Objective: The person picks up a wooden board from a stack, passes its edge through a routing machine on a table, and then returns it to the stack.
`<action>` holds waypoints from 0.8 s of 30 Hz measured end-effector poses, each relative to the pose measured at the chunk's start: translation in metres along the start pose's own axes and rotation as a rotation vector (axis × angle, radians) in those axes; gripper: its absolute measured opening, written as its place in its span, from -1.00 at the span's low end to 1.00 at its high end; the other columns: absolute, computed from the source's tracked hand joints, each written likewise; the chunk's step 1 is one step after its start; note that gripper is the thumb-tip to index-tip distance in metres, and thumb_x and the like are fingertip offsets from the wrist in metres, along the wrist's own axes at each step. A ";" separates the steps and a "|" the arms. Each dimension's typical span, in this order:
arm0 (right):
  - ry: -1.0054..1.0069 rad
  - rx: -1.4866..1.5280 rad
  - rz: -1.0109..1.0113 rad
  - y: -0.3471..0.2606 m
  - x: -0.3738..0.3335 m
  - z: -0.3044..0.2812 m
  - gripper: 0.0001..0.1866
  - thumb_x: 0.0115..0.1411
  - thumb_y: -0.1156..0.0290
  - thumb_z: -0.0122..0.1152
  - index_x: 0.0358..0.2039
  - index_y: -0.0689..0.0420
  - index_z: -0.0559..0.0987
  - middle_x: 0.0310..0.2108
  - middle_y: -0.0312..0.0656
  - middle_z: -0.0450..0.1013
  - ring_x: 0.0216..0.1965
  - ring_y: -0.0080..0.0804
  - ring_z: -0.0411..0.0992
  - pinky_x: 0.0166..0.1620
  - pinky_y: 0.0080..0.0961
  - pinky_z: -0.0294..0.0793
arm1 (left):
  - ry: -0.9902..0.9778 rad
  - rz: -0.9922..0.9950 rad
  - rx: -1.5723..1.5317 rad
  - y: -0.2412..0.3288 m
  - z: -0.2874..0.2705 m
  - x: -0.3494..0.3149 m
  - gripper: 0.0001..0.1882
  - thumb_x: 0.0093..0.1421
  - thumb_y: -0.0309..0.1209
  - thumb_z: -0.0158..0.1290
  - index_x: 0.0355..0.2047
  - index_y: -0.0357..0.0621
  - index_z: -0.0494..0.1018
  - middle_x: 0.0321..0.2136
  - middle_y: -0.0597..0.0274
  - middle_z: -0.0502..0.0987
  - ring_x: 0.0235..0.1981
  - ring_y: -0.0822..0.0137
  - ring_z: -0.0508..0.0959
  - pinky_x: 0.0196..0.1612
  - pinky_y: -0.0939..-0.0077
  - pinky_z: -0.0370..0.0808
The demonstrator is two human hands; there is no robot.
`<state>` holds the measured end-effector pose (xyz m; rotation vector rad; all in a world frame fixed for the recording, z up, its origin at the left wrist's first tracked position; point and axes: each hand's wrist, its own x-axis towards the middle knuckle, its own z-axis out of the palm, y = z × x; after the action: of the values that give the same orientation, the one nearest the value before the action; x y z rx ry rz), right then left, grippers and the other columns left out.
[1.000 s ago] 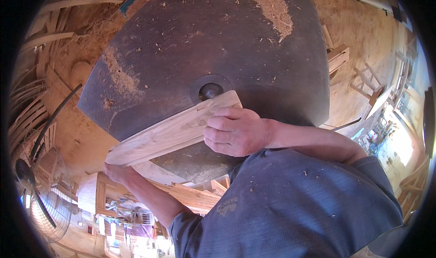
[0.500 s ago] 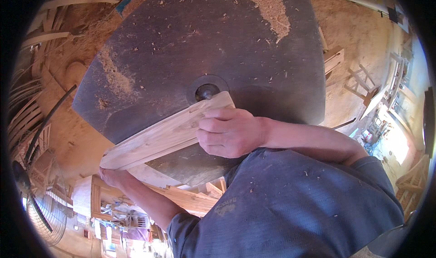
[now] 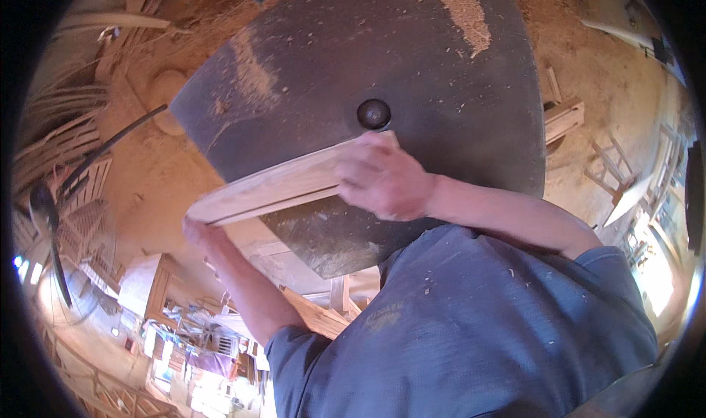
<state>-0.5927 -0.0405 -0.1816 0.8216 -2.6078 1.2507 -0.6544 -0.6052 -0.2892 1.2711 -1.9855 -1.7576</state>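
A pale wooden board (image 3: 279,180) slants across the near side of a dark machine tabletop (image 3: 316,72), its left end reaching past the table's edge. My right hand (image 3: 386,179) is closed over the board near its right end, slightly smeared by motion. At the far left end my left hand (image 3: 200,232) grips the board, its fingers partly hidden by the wood. Just beyond the board's right end, a round dark spindle head (image 3: 373,113) stands in the tabletop. A narrow gap shows between the spindle and the board. A dark line runs along the board's near side.
Sawdust (image 3: 463,10) lies in patches on the tabletop. Timber pieces (image 3: 565,119) rest beyond the table's right edge, with a wooden frame (image 3: 610,164) farther right. A fan (image 3: 66,293) stands at the lower left. Stacked wood (image 3: 316,311) lies near my left arm.
The board has come away from the spindle toward me, and more of its near edge shows. Both hands moved with it. The whole view has also shifted.
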 end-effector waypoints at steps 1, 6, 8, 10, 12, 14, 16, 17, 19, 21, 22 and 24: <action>-0.018 -0.057 0.047 -0.003 -0.015 -0.009 -0.73 0.05 0.30 0.25 -0.22 0.09 0.63 -0.01 -0.16 0.45 0.08 -0.12 0.42 0.20 -0.10 0.40 | -0.002 -0.038 0.069 0.004 0.047 -0.033 -0.63 0.45 -0.34 -0.08 0.11 -0.34 0.48 0.02 -0.08 0.60 0.00 0.03 0.65 0.10 -0.05 0.66; -0.032 -0.018 0.163 -0.038 -0.078 -0.059 -0.69 0.00 0.44 0.40 -0.18 0.08 0.65 0.01 -0.14 0.45 0.11 -0.11 0.38 0.19 -0.11 0.41 | 0.018 -0.132 -0.216 0.042 0.080 -0.156 -0.62 0.47 -0.31 -0.02 0.14 -0.36 0.45 0.06 -0.05 0.58 0.01 0.01 0.64 0.03 0.05 0.67; 0.002 0.007 0.214 -0.048 -0.104 -0.076 -0.43 -0.17 0.59 0.51 -0.05 0.08 0.62 0.04 -0.10 0.44 0.08 -0.06 0.41 0.14 -0.14 0.47 | 0.020 -0.105 -0.229 0.044 0.081 -0.184 -0.59 0.45 -0.34 0.01 0.18 -0.39 0.43 0.06 -0.06 0.58 0.00 0.01 0.64 0.04 0.05 0.66; 0.034 -0.006 0.301 -0.057 -0.129 -0.093 -0.31 -0.20 0.58 0.55 0.05 0.07 0.58 0.06 -0.09 0.43 0.08 -0.04 0.41 0.15 -0.13 0.46 | 0.022 -0.054 -0.160 0.047 0.089 -0.213 -0.57 0.45 -0.37 0.02 0.20 -0.42 0.42 0.08 -0.06 0.57 0.03 0.03 0.62 0.08 0.05 0.63; 0.041 -0.039 0.451 -0.066 -0.152 -0.115 -0.12 -0.21 0.60 0.61 0.22 0.05 0.49 0.11 -0.08 0.41 0.12 0.00 0.41 0.20 -0.15 0.46 | 0.017 0.014 -0.004 0.046 0.108 -0.244 -0.58 0.45 -0.42 0.00 0.21 -0.45 0.43 0.13 -0.06 0.53 0.12 0.05 0.57 0.18 0.08 0.56; 0.066 -0.055 0.617 -0.069 -0.174 -0.125 -0.11 -0.18 0.61 0.61 0.24 0.07 0.47 0.15 -0.07 0.41 0.18 -0.01 0.39 0.26 -0.16 0.43 | -0.004 0.087 0.056 0.036 0.089 -0.240 -0.61 0.43 -0.45 0.03 0.18 -0.45 0.46 0.13 -0.05 0.54 0.09 0.09 0.59 0.15 0.10 0.58; 0.122 -0.011 0.717 -0.062 -0.205 -0.133 -0.08 -0.14 0.62 0.60 0.30 0.11 0.42 0.20 -0.06 0.43 0.23 -0.05 0.41 0.28 -0.21 0.47 | 0.007 0.091 0.051 0.032 0.083 -0.251 -0.63 0.42 -0.46 0.03 0.14 -0.46 0.48 0.12 -0.05 0.55 0.06 0.13 0.60 0.13 0.13 0.59; 0.167 0.071 0.744 -0.060 -0.214 -0.137 -0.07 -0.14 0.62 0.60 0.31 0.11 0.41 0.19 -0.06 0.45 0.21 -0.08 0.44 0.25 -0.23 0.50 | 0.026 0.065 0.025 0.043 0.086 -0.262 -0.64 0.43 -0.45 0.02 0.12 -0.47 0.50 0.11 -0.05 0.56 0.04 0.15 0.61 0.12 0.15 0.59; 0.247 0.249 0.780 -0.057 -0.224 -0.143 -0.04 -0.13 0.63 0.60 0.34 0.13 0.39 0.19 -0.05 0.48 0.16 -0.12 0.49 0.20 -0.28 0.55 | 0.058 0.034 0.021 0.052 0.079 -0.281 -0.64 0.45 -0.43 0.01 0.10 -0.49 0.50 0.07 -0.04 0.57 0.00 0.17 0.62 0.08 0.18 0.61; 0.289 0.311 0.803 -0.062 -0.229 -0.154 0.03 -0.12 0.66 0.58 0.40 0.12 0.33 0.18 -0.07 0.53 0.07 -0.20 0.56 0.18 -0.33 0.58 | 0.058 0.020 0.062 0.053 0.071 -0.298 -0.63 0.47 -0.40 -0.02 0.08 -0.52 0.49 0.02 -0.02 0.59 -0.04 0.17 0.64 0.02 0.21 0.64; 0.297 0.351 0.813 -0.067 -0.232 -0.160 0.04 -0.12 0.67 0.58 0.42 0.12 0.31 0.19 -0.07 0.53 0.08 -0.21 0.56 0.19 -0.34 0.57 | 0.043 0.031 0.037 0.054 0.063 -0.308 -0.64 0.47 -0.39 -0.03 0.06 -0.51 0.49 -0.02 0.00 0.59 -0.06 0.17 0.64 0.00 0.21 0.64; 0.313 0.379 0.793 -0.074 -0.237 -0.167 0.11 -0.14 0.67 0.58 0.46 0.15 0.25 0.17 -0.14 0.57 0.03 -0.33 0.57 0.20 -0.38 0.53 | 0.022 0.054 -0.010 0.049 0.041 -0.323 -0.66 0.49 -0.36 -0.05 0.00 -0.48 0.50 -0.10 0.05 0.60 -0.11 0.17 0.65 -0.03 0.22 0.64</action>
<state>-0.3721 0.1469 -0.1051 -0.4364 -2.5143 1.8923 -0.5062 -0.3545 -0.1354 1.2169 -1.9769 -1.7195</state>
